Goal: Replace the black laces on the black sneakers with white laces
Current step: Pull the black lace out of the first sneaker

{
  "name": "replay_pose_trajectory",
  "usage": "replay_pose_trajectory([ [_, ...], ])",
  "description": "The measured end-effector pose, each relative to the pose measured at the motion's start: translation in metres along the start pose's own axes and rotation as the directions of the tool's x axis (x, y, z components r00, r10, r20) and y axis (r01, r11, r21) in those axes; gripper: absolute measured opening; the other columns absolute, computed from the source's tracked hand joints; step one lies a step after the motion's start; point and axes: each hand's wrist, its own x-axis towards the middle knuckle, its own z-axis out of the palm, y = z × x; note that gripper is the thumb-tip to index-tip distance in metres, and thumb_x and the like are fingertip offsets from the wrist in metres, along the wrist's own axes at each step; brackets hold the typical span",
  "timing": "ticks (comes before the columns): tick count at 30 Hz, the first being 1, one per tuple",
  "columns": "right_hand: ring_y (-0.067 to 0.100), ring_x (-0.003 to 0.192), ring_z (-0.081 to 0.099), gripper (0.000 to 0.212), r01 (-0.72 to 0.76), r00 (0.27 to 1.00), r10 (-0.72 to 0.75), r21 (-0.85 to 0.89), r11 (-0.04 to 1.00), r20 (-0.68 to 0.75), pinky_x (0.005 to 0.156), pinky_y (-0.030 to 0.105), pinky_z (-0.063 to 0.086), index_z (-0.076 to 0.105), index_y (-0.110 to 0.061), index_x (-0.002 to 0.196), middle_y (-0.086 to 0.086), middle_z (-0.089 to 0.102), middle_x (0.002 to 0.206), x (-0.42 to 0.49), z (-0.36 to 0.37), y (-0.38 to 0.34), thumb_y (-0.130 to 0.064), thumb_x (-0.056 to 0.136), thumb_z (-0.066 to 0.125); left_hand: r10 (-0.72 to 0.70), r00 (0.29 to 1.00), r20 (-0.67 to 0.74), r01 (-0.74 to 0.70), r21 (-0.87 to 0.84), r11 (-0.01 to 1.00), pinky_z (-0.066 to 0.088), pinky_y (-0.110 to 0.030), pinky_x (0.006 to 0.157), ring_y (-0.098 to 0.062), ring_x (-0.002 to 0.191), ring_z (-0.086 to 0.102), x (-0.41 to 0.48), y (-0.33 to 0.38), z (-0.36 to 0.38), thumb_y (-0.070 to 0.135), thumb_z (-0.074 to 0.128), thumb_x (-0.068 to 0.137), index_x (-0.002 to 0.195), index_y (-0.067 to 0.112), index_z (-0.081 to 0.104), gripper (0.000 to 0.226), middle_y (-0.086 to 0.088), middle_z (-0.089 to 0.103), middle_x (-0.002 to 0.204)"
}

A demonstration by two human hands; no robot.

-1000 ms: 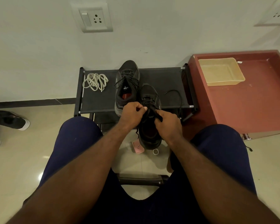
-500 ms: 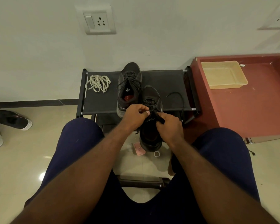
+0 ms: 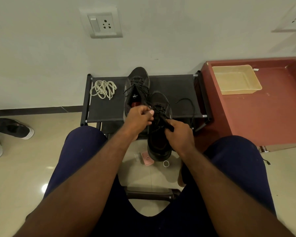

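Note:
A black sneaker (image 3: 158, 142) hangs between my knees, its toe over the front of a black fabric rack (image 3: 109, 108). My right hand (image 3: 179, 136) grips its tongue. My left hand (image 3: 140, 117) pinches the black lace (image 3: 158, 111) at the eyelets. One end of that lace trails in a loop (image 3: 189, 103) across the rack to the right. The second black sneaker (image 3: 137, 84) stands laced on the rack behind. A bundle of white laces (image 3: 103, 89) lies at the rack's left end.
A dark red low cabinet (image 3: 263, 117) with a beige tray (image 3: 236, 79) stands to the right. Another black shoe with a white sole (image 3: 12, 128) lies on the floor at the left. A pink item (image 3: 148, 159) and a small ring (image 3: 166, 163) lie on the floor under the sneaker.
Both hands and the held sneaker stay almost in place; my left fingers have shifted slightly on the lace. The camera has tilted a little.

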Motion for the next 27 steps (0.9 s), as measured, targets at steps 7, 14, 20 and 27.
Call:
replay_pose_trajectory([
  [7, 0.019, 0.083, 0.067, 0.031, 0.003, 1.0, -0.003, 0.004, 1.0, 0.007, 0.074, 0.04, 0.059, 0.069, -0.032, 0.116, -0.004, 0.072, 0.09, -0.002, 0.001, 0.0, -0.024, 0.088, 0.058, 0.175, 0.985, -0.008, -0.143, 0.541, 0.828, 0.046, -0.031, 0.067, -0.017, 0.07, 0.059, -0.002, -0.009, 0.009, 0.02, 0.064, 0.094, 0.079, 0.002, 0.065, 0.023, -0.005, 0.063, 0.073],
  [14, 0.02, 0.086, 0.069, 0.041, -0.016, 1.0, 0.016, 0.025, 1.0, 0.007, 0.076, 0.042, 0.06, 0.065, -0.035, 0.123, -0.005, 0.073, 0.096, -0.001, 0.0, -0.003, -0.03, 0.084, 0.056, 0.153, 0.944, -0.293, -0.199, -0.134, 0.971, 0.056, -0.02, 0.063, -0.006, 0.062, 0.062, -0.004, 0.016, 0.003, 0.012, 0.055, 0.1, 0.098, 0.007, 0.065, 0.012, -0.005, 0.066, 0.077],
  [20, 0.019, 0.086, 0.068, 0.033, -0.012, 1.0, 0.012, 0.02, 1.0, 0.018, 0.077, 0.041, 0.06, 0.068, -0.031, 0.117, -0.005, 0.072, 0.093, -0.002, 0.001, -0.003, -0.026, 0.086, 0.058, 0.066, 0.998, -0.013, -0.062, 0.199, 0.978, 0.058, -0.032, 0.082, -0.013, 0.088, 0.067, -0.002, -0.012, 0.005, 0.023, 0.066, 0.094, 0.109, 0.006, 0.068, 0.023, -0.003, 0.071, 0.096],
  [27, 0.018, 0.083, 0.068, 0.034, -0.002, 1.0, 0.002, 0.017, 1.0, 0.01, 0.075, 0.041, 0.06, 0.068, -0.031, 0.119, -0.005, 0.072, 0.092, -0.002, 0.002, 0.0, -0.025, 0.086, 0.059, 0.186, 0.98, -0.064, -0.143, 0.413, 0.899, 0.051, -0.028, 0.073, -0.016, 0.074, 0.064, -0.003, -0.008, 0.01, 0.018, 0.062, 0.095, 0.088, 0.002, 0.068, 0.019, -0.006, 0.068, 0.078],
])
